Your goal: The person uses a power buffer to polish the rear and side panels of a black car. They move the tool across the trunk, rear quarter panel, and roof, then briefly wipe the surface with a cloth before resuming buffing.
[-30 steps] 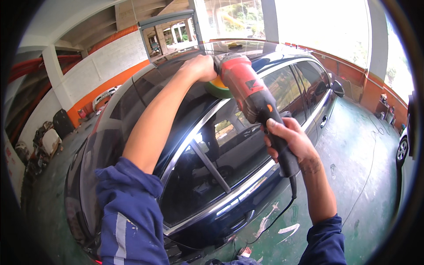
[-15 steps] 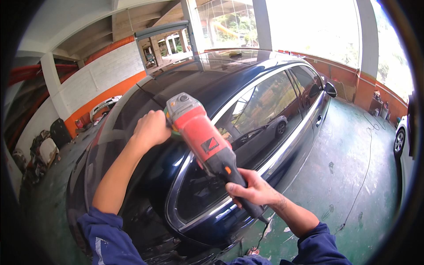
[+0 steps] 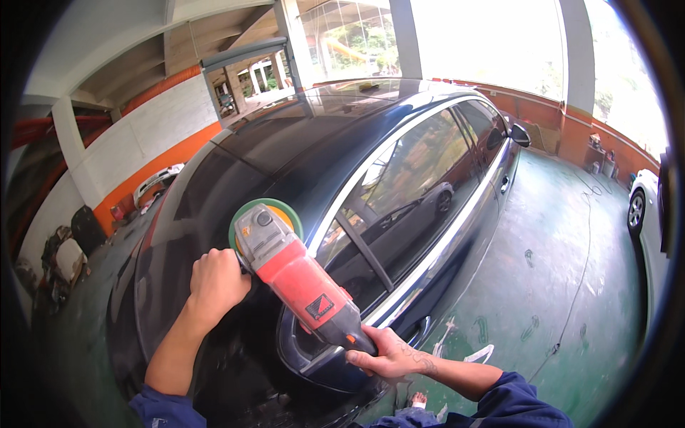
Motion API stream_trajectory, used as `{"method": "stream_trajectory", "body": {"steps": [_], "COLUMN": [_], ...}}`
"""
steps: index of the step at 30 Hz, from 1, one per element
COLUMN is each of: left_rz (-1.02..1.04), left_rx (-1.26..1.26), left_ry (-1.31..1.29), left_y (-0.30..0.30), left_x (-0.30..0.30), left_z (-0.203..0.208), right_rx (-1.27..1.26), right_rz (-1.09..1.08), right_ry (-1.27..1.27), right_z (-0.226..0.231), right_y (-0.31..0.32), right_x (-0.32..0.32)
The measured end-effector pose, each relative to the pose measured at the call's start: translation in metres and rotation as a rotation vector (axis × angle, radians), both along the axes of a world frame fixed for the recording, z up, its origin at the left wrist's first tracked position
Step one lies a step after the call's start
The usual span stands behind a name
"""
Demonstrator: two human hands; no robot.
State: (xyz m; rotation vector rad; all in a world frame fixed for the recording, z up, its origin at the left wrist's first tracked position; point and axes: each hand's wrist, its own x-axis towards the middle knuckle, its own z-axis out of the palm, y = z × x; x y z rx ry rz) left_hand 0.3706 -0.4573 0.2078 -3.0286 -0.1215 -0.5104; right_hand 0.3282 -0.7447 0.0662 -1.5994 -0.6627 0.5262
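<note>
A red and black power polisher (image 3: pixel 291 269) slants across the rear quarter of a dark, glossy car (image 3: pixel 314 153). My left hand (image 3: pixel 220 279) is closed around a side handle by the polisher's grey head, most of that handle hidden by the fingers. At the black rear grip, my right hand (image 3: pixel 385 352) is wrapped on with the thumb on top. Beneath the head shows a round polishing pad (image 3: pixel 291 215) with a green rim and yellow centre, over the car's rear pillar area. Whether the pad touches the paint I cannot tell.
A white car (image 3: pixel 646 207) stands at the right. A cable (image 3: pixel 571 314) lies along the green floor (image 3: pixel 528 235) beside the dark car. The dark car's side mirror (image 3: pixel 520 134) sticks out farther ahead. Assorted items (image 3: pixel 68 260) are piled by the left wall.
Both hands have brought the polisher nearer to me and slightly left, from the roof edge toward the rear pillar. More of the pad now shows. The view has shifted a little.
</note>
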Motion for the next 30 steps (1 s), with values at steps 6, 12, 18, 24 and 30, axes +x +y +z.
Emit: {"method": "stream_trajectory", "body": {"steps": [6, 12, 18, 24, 30], "left_rz": [-0.110, -0.245, -0.274, -0.334, -0.418], "left_rx": [0.101, 0.086, 0.101, 0.086, 0.062], "left_ry": [-0.035, -0.031, 0.025, 0.007, -0.003], "left_y": [-0.053, -0.121, -0.192, -0.239, -0.275], "left_x": [0.073, 0.172, 0.271, 0.345, 0.413], "left_z": [0.039, 0.083, 0.113, 0.132, 0.140], "right_rx": [0.212, 0.297, 0.259, 0.259, 0.294], "right_rz": [-0.094, -0.240, -0.369, -0.474, -0.462], "right_ry": [0.159, 0.113, 0.129, 0.106, 0.103], "right_z": [0.018, 0.066, 0.105, 0.143, 0.164], "right_y": [-0.030, -0.079, -0.137, -0.176, -0.208], "right_x": [0.041, 0.102, 0.173, 0.228, 0.260]}}
